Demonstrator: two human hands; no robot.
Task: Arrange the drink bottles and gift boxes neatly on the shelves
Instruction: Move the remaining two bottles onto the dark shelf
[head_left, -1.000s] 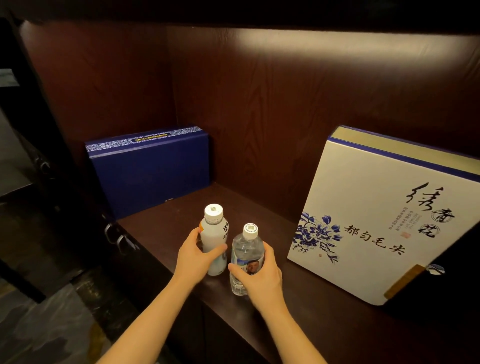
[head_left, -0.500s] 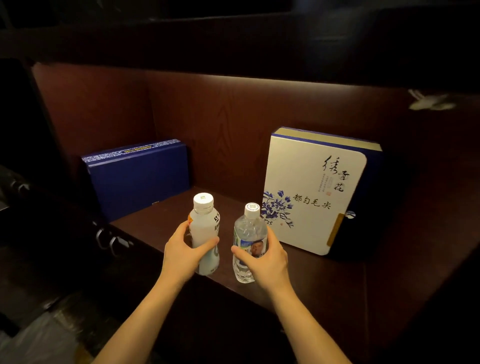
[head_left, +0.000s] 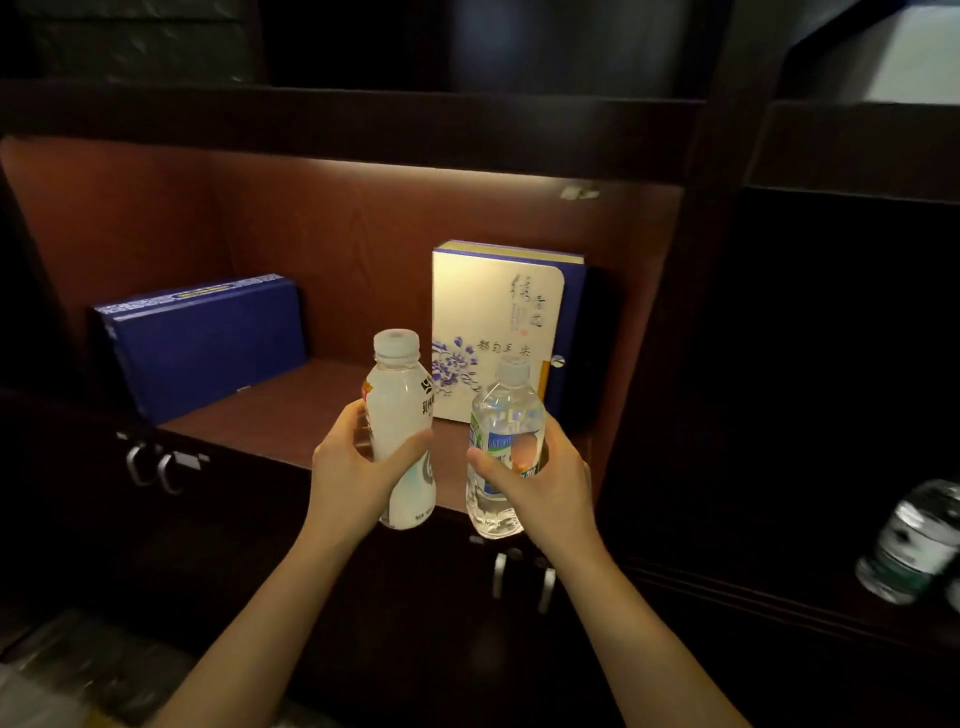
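Note:
My left hand (head_left: 350, 470) grips a milky white drink bottle (head_left: 400, 415) with a white cap. My right hand (head_left: 540, 480) grips a clear water bottle (head_left: 501, 441) with a green and blue label. Both bottles are upright in the air in front of the shelf's front edge. On the lit wooden shelf (head_left: 291, 410) a dark blue gift box (head_left: 208, 345) stands at the left against the side wall. A cream gift box (head_left: 496, 327) with blue flowers and calligraphy stands upright at the right against the back.
Cabinet doors with metal handles (head_left: 156, 467) and a second pair of handles (head_left: 519, 574) sit below the shelf. Another clear bottle (head_left: 914, 545) stands on a dark ledge at the far right. A dark upright panel (head_left: 701, 312) bounds the shelf on the right.
Both hands have lifted the bottles off the shelf and drawn them back past its front edge. The view has pulled back, showing the whole compartment and the cabinet below.

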